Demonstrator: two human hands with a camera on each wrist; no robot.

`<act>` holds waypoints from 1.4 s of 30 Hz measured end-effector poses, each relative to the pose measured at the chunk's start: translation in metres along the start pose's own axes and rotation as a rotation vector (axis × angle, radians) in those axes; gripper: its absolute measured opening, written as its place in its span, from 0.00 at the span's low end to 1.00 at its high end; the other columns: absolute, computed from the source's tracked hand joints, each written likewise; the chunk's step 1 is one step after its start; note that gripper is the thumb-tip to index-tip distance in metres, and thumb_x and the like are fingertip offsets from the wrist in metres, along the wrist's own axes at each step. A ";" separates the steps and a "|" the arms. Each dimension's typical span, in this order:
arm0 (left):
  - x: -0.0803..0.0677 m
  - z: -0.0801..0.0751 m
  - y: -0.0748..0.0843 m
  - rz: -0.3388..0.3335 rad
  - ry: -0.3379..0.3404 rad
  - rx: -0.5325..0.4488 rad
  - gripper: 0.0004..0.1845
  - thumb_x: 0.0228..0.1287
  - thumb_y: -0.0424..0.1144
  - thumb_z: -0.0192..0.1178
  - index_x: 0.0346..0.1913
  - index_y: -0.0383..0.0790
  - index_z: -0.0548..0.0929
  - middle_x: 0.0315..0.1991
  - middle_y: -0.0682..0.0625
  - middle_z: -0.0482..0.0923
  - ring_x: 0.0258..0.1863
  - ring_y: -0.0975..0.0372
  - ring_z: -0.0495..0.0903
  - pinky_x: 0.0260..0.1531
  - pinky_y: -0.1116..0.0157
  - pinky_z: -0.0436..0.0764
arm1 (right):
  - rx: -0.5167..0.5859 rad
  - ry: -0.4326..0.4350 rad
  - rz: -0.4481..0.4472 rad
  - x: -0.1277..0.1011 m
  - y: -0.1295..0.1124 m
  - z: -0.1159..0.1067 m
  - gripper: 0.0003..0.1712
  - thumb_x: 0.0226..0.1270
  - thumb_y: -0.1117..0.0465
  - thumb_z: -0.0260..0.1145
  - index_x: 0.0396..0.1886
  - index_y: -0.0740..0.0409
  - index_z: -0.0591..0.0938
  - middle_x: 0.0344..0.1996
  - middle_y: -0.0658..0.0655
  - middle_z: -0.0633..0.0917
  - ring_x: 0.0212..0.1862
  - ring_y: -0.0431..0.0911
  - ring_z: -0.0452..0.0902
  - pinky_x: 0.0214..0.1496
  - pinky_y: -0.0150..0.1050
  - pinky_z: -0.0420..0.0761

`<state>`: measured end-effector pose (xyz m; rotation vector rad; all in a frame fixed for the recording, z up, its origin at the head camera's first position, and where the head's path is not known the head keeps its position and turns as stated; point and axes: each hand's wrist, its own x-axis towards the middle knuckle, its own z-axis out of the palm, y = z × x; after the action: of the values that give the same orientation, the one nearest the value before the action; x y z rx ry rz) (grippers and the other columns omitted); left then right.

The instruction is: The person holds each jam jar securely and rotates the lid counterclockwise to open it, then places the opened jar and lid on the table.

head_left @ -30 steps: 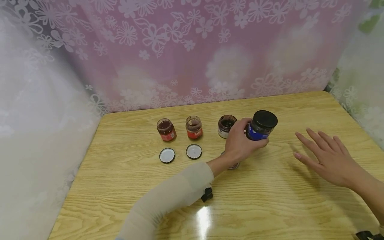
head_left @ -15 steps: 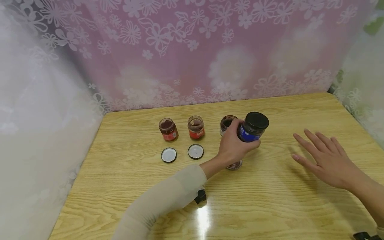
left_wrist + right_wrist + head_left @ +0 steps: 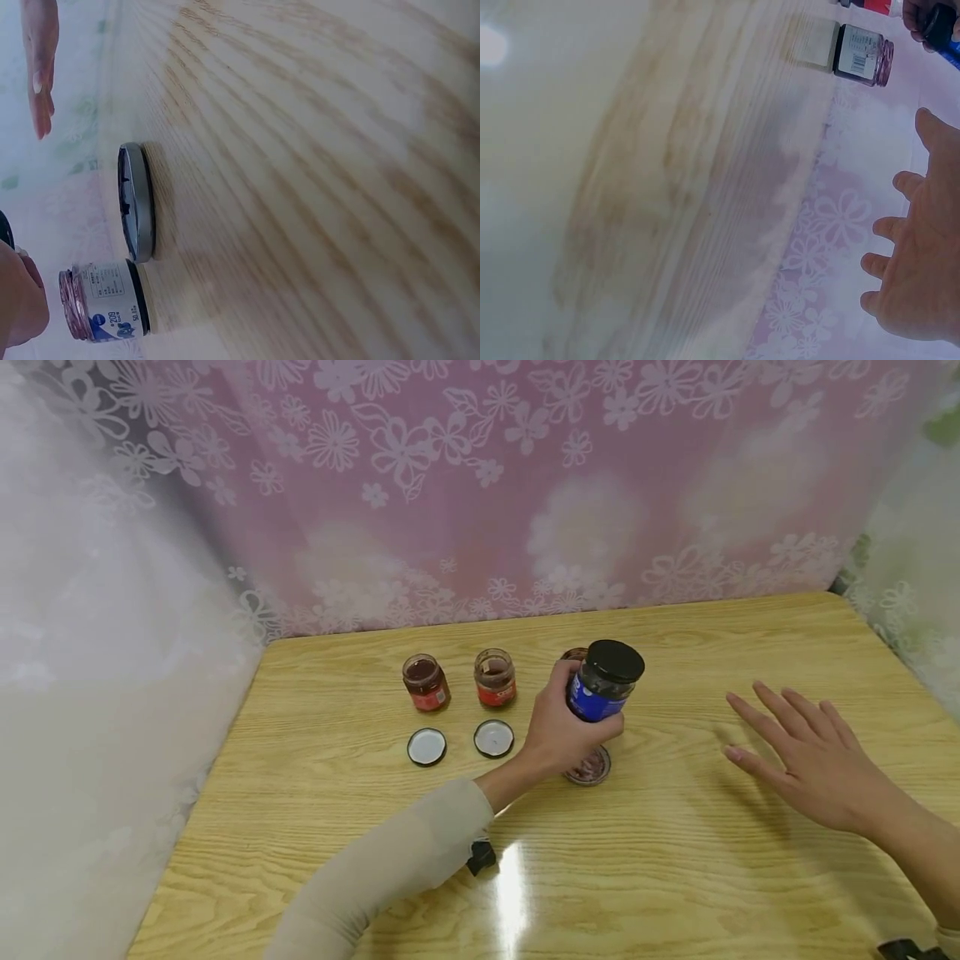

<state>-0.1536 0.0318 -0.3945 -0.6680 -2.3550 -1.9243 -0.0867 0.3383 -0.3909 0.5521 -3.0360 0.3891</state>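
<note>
My left hand [image 3: 564, 727] grips a jar [image 3: 602, 687] with a black lid and a blue label, raised above the table and tilted a little. Behind it, mostly hidden in the head view, stands an open jar of dark contents; its white label shows on that jar [image 3: 105, 302] in the left wrist view. A smeared, upturned lid [image 3: 590, 766] lies on the table just below my left hand. To the right, my right hand [image 3: 813, 758] hovers over the table with its fingers spread, holding nothing.
Two open jars with red labels, a darker left jar [image 3: 426, 683] and a paler right jar [image 3: 495, 678], stand to the left. In front of them lie an upturned left lid [image 3: 427, 747] and right lid [image 3: 493, 738]. A pink flowered curtain [image 3: 465, 510] hangs behind the wooden table [image 3: 675, 860].
My left hand has moved leftward with the blue-labelled jar, now covering most of the open jar behind and uncovering more of the smeared lid. My right hand stays almost still, fingers spread.
</note>
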 end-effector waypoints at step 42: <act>-0.025 -0.045 -0.010 -0.019 -0.036 0.233 0.31 0.43 0.44 0.70 0.53 0.46 0.71 0.37 0.58 0.78 0.33 0.66 0.79 0.32 0.67 0.79 | -0.035 0.180 -0.248 0.049 -0.084 -0.028 0.41 0.70 0.42 0.57 0.76 0.42 0.53 0.74 0.58 0.51 0.74 0.56 0.40 0.70 0.57 0.35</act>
<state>-0.1455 -0.0201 -0.4002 -0.6684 -2.5611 -1.6198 -0.1031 0.2527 -0.3404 0.8305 -2.7538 0.3513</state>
